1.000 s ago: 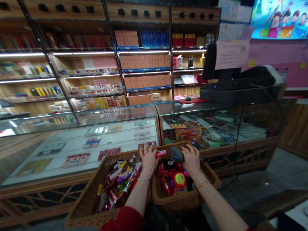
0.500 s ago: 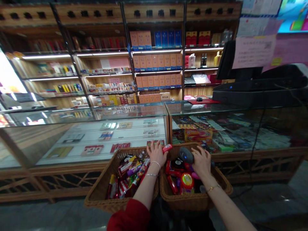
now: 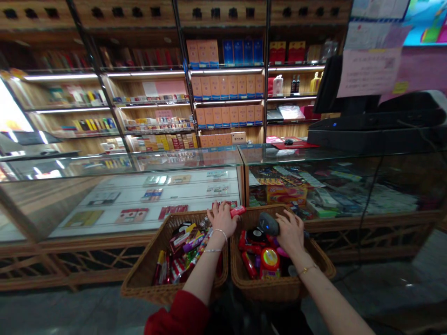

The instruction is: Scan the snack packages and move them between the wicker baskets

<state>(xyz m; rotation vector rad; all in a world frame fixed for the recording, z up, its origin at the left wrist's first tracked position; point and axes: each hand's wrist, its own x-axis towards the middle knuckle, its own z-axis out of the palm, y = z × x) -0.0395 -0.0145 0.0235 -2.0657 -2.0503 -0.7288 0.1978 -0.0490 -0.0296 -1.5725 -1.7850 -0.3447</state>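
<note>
I count two hands, two baskets, one tube and one scanner at work in my view. The left hand [image 3: 223, 222], at 6 o'clock, has the tube [image 3: 238, 211] in its grip, nearly closed, with the other fingers fanned out. That pinch seems to be thumb against forefinger, though the picture is soft there and I can't be sure. The right hand [image 3: 291, 232], at 4 o'clock, has its grip partly wrapped around the scanner [image 3: 268, 224], a few fingers lifted.

The tube is short, round and red, with a pale marking along its side. It pokes out toward 2 o'clock from the left hand, above the place where the baskets meet. The scanner is grey with a rounded head, one blue light glowing on it; it lies between 3 and 4 o'clock from the tube, well short of touching it.

The left basket [image 3: 145, 278] sits at 7 o'clock, full of bright packets too jumbled for me to count. The right basket [image 3: 268, 289], at 5 o'clock, holds one red tub [image 3: 270, 263] with a yellow top, and one black disc [image 3: 257, 234] toward 11 o'clock from it.

At 2 o'clock I see one monitor [image 3: 326, 93] on the glass tabletop [image 3: 265, 156]; at 12, four blue boxes [image 3: 238, 52] on a shelf.
</note>
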